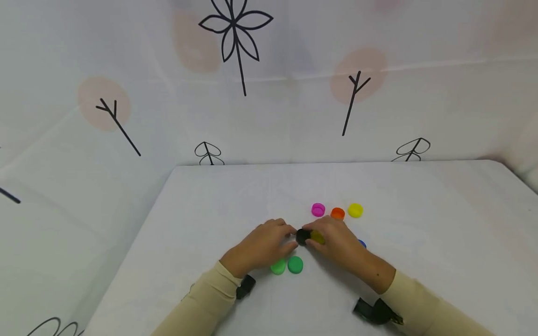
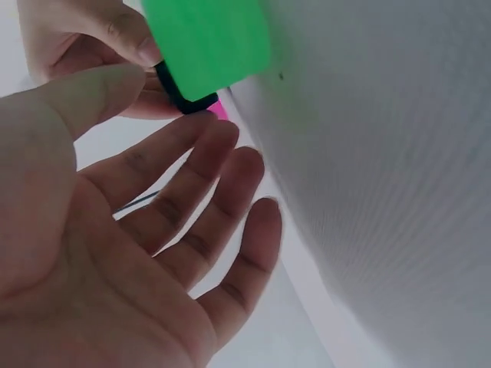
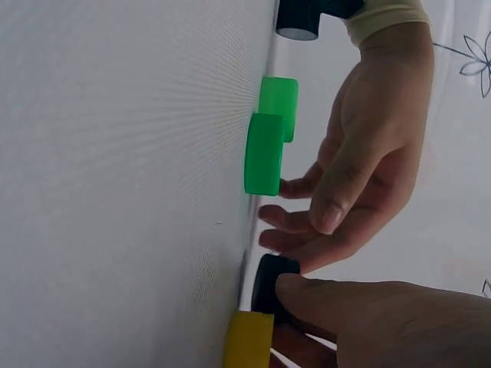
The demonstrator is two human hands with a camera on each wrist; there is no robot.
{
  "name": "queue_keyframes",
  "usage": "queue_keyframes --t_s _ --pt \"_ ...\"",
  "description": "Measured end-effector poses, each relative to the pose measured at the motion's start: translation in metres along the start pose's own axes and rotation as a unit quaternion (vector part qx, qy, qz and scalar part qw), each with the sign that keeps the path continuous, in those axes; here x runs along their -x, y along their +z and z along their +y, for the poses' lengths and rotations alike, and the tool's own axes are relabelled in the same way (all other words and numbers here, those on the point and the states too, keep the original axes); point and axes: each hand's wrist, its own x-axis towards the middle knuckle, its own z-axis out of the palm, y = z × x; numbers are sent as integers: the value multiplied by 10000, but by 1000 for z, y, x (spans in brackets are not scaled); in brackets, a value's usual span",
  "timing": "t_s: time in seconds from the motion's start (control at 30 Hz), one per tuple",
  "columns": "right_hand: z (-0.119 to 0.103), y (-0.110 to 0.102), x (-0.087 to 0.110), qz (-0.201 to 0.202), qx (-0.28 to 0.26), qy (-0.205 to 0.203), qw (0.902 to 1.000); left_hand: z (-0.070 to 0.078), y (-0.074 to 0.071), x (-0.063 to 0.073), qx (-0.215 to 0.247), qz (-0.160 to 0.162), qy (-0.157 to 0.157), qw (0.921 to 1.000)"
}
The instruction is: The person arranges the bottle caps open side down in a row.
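A black bottle cap [image 1: 302, 237] stands on the white table between the two hands. My right hand [image 1: 336, 240] pinches it between thumb and fingers. A dark yellow cap [image 1: 317, 237] lies right beside it, partly under that hand. On the other side, my left hand [image 1: 266, 245] reaches toward the black cap with loosely bent fingers. In the left wrist view its palm is bare and its fingertips [image 2: 265, 211] come near the black cap [image 2: 180, 96]. Close below the left hand lie a light green cap [image 1: 278, 267] and a darker green cap [image 1: 295, 264].
Beyond the right hand sit a magenta cap [image 1: 318, 210], an orange cap [image 1: 337, 213] and a yellow cap [image 1: 355, 210]. A blue cap [image 1: 362, 243] shows partly behind the right wrist. A patterned white cloth [image 1: 290, 116] hangs behind the table [image 1: 441, 224].
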Motion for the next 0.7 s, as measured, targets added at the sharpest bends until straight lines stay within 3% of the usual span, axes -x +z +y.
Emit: queue_keyframes --t_s 0.2,0.43,0.7 --pt "-3 0 3 486 -71 -267 9984 1 -2 -1 358 282 -111 9989" --pt "-10 -3 5 599 -208 -112 9979 2 -5 1 1143 562 -420 9910" --pt "-14 -4 8 781 -374 -174 9961 3 -6 4 1602 799 -490 9826"
